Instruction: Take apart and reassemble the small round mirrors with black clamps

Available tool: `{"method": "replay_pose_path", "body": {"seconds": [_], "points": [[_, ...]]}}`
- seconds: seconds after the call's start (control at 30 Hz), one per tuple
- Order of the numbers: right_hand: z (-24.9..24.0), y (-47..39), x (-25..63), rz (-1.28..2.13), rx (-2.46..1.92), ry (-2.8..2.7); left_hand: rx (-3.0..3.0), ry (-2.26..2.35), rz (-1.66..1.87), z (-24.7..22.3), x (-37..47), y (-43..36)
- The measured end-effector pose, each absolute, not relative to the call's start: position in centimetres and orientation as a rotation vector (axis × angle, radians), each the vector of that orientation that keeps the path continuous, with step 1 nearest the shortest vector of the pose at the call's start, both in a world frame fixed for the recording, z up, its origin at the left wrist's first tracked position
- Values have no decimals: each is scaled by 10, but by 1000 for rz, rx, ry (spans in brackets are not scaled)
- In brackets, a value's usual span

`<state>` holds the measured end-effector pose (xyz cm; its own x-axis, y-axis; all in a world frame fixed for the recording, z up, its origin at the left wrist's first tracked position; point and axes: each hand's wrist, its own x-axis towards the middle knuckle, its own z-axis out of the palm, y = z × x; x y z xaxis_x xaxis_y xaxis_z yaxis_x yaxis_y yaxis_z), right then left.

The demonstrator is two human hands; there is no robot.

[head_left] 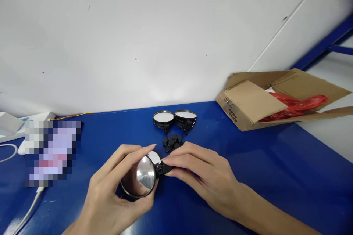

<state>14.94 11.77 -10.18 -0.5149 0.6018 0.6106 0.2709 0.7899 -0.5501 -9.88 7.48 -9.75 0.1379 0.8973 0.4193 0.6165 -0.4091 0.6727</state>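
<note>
My left hand (pixel 110 189) is closed around the rim of a round mirror (pixel 142 176) with a black edge, held tilted above the blue table. Part of another shiny disc (pixel 153 157) shows just behind it; whether the two are joined I cannot tell. At the mirror's right side is a small black joint (pixel 159 169). My right hand (pixel 205 174) pinches a small black part (pixel 167 168) against this joint, between thumb and fingers. Just beyond the right fingers lies a pile of small black round pieces (pixel 172 141), partly covered by that hand.
Two stacks of round mirrors, a left stack (pixel 163 117) and a right stack (pixel 186 115), stand near the wall. An opened cardboard box (pixel 237 112) with red plastic (pixel 300 102) is at right. A blurred-out phone (pixel 55 150) with a white cable (pixel 34 202) lies left.
</note>
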Motion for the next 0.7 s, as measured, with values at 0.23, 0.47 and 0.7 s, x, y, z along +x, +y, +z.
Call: {"method": "replay_pose_path", "body": {"seconds": [0.23, 0.47, 0.7], "points": [[-112, 115, 151, 361, -643, -2145, 2034, 1496, 1158, -101, -92, 70], [-115, 118, 148, 565, -613, -2074, 1950, 1429, 1181, -99, -87, 70], [-117, 113, 147, 572, -636, -2103, 1926, 1396, 1181, -103, -84, 70]]}}
